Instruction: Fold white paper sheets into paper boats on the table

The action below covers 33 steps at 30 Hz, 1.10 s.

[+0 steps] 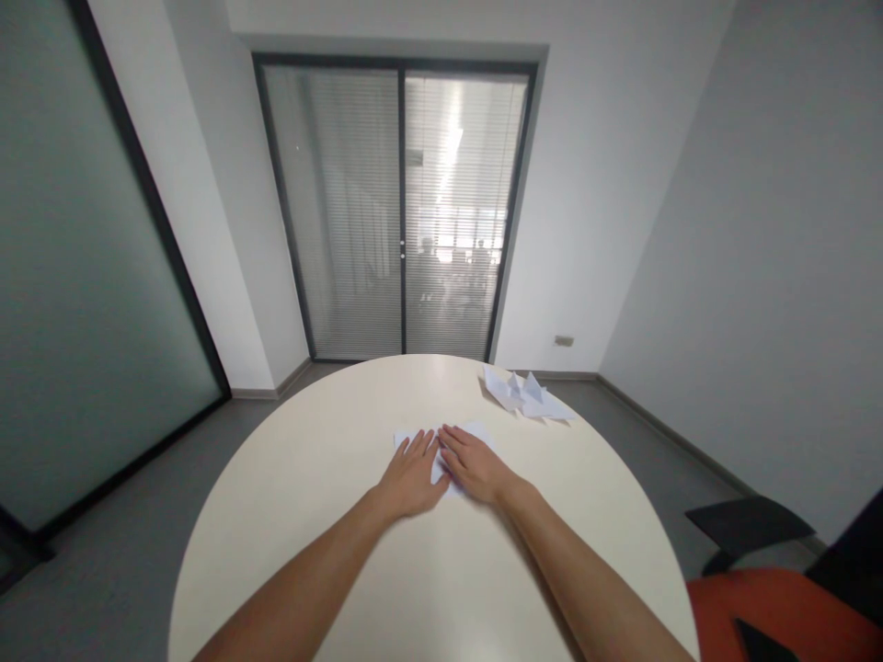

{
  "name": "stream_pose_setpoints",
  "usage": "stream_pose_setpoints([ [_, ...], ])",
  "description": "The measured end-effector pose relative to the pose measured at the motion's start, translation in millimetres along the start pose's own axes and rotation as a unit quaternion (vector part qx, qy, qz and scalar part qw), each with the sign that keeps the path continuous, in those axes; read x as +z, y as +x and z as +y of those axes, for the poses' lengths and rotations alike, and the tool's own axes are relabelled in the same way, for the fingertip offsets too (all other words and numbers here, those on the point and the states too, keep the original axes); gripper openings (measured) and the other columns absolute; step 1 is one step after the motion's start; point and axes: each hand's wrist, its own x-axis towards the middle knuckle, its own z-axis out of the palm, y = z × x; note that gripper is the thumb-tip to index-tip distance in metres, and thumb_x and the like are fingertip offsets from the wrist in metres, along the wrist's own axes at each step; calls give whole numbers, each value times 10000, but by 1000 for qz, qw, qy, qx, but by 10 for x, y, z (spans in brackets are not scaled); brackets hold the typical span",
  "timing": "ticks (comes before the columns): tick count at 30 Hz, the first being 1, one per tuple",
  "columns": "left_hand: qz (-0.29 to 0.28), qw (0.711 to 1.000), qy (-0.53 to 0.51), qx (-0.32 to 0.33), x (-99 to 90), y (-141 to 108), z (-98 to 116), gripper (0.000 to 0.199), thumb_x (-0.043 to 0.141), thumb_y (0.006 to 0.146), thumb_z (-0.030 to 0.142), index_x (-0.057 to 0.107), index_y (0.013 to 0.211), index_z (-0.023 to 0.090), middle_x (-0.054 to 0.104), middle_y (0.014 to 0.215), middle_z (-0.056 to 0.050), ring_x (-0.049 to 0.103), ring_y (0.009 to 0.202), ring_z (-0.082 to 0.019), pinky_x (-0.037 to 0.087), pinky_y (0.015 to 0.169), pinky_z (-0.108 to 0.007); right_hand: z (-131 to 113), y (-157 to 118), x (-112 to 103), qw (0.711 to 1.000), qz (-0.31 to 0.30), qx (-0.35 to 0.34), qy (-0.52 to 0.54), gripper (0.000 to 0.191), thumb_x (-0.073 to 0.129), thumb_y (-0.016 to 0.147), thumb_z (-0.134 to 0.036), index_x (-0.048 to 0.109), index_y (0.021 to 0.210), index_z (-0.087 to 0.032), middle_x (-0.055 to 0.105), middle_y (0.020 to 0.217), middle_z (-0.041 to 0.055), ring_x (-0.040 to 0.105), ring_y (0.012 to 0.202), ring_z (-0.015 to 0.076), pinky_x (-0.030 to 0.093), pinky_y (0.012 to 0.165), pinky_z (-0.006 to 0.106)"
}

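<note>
A white sheet of paper (437, 470) lies on the round table, mostly covered by my two hands. My left hand (414, 475) rests flat on its left part with the fingers stretched out and slightly spread. On the right part lies my right hand (474, 462), also flat, its fingers extended toward the left hand. Between the two hands a strip of the paper shows, and its corners stick out beyond the fingers. How the sheet is folded beneath the palms is hidden.
Folded white paper shapes (528, 395) stand at the table's far right edge. The round cream table (310, 515) fills the lower middle. A red chair (786, 611) with black armrests is at the lower right. Beyond the table is a glass partition with blinds (335, 211).
</note>
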Motion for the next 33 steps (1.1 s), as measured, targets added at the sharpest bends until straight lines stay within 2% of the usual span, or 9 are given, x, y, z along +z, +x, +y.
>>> stream_pose_setpoints([
  [2, 2, 1000, 0, -6, 7, 3, -9, 727, 389, 918, 519, 297, 1535, 147, 248, 1606, -137, 171, 1497, -321, 139, 1208, -505, -15, 5, 95, 998, -45, 38, -1, 607, 204, 1027, -456, 318, 1540, -153, 292, 1599, 103, 238, 1481, 276, 205, 1196, 468],
  [5, 8, 1000, 2, -20, 41, 12, -29, 749, 384, 916, 559, 287, 1542, 160, 236, 1611, -134, 142, 1497, -353, 140, 1201, -526, 13, 9, 148, 995, -71, 70, -8, 625, 191, 1023, -484, 258, 1561, -174, 218, 1622, 74, 164, 1503, 271, 147, 1209, 477],
  [12, 9, 1000, -2, -23, 71, 24, -26, 752, 384, 915, 577, 318, 1533, 153, 236, 1609, -142, 110, 1495, -385, 110, 1194, -576, 43, 26, 103, 993, -65, 103, -10, 665, 268, 992, -563, 283, 1554, -208, 187, 1629, 71, 131, 1509, 269, 112, 1206, 470],
  [17, -12, 1000, 3, -22, 24, 14, -26, 798, 396, 901, 598, 317, 1530, 112, 205, 1615, -157, 89, 1495, -395, 95, 1199, -563, 139, -27, 41, 986, -54, 156, -28, 728, 280, 970, -614, 248, 1564, -194, 163, 1634, 80, 103, 1512, 292, 77, 1199, 515],
  [22, -20, 1000, 1, -17, -19, 31, -57, 789, 413, 892, 588, 324, 1527, 129, 204, 1615, -149, 103, 1499, -371, 99, 1202, -545, 224, -57, 21, 980, -50, 187, -44, 755, 279, 963, -625, 230, 1567, -175, 153, 1636, 87, 98, 1510, 313, 73, 1185, 564],
  [26, -22, 1000, 9, -9, -32, 44, -82, 780, 416, 896, 573, 323, 1526, 123, 202, 1615, -151, 104, 1500, -366, 105, 1204, -539, 147, -41, 7, 980, -19, 183, -74, 718, 361, 961, -553, 329, 1529, -116, 241, 1608, 154, 166, 1491, 348, 85, 1179, 566],
  [29, -25, 999, 21, -6, -36, 38, -86, 775, 394, 909, 587, 306, 1534, 138, 189, 1621, -136, 96, 1503, -357, 106, 1206, -536, 81, -38, -21, 988, 12, 126, -89, 614, 371, 976, -465, 413, 1482, -120, 308, 1584, 160, 209, 1483, 313, 55, 1193, 537],
  [31, -35, 999, 37, -5, -44, 31, -81, 780, 361, 921, 602, 272, 1546, 142, 170, 1628, -125, 87, 1506, -345, 107, 1210, -524, 73, -42, -26, 995, 0, 76, -68, 569, 311, 1003, -450, 415, 1485, -165, 325, 1584, 128, 227, 1482, 277, 78, 1199, 513],
  [33, -46, 997, 53, -5, -55, 26, -72, 788, 330, 931, 617, 241, 1555, 144, 154, 1634, -117, 81, 1508, -335, 105, 1215, -511, 98, -44, -10, 997, -34, 55, -38, 582, 253, 1018, -475, 375, 1512, -194, 306, 1595, 105, 222, 1486, 269, 142, 1195, 497],
])
